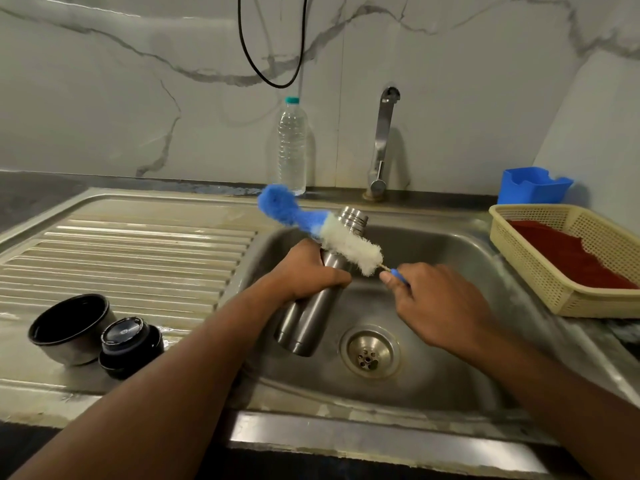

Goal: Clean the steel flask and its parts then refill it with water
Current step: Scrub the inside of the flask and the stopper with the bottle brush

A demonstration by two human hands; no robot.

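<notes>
Marble-veined wall, steel counter and a stainless sink basin (433,341) with a ribbed drainboard (138,258) to the left.

Near left, on the drainboard: a black-lined steel cup lid (71,329) beside a black round stopper (130,346), both off the flask, touching or nearly so.

Over the basin, just left of the drain (370,351): a cylindrical brushed-steel flask (311,320), tilted with its open threaded mouth pointing away, gripped around the middle by the left hand (306,271), fingers curled round the body. To the right, the right hand (440,303) pinching the blue handle of a long bottle brush with white and blue bristles (322,233); brush head outside the flask, lying across its neck.

Farther right: a cream plastic basket (540,282) holding something red, then a blue plastic holder (533,185). Far back: a chrome tap (382,143), no water seen running, and a clear plastic water bottle (292,147).

Judged progress: dismantled, scrubbing in hand; rinsing, parts, refilling still to do.
</notes>
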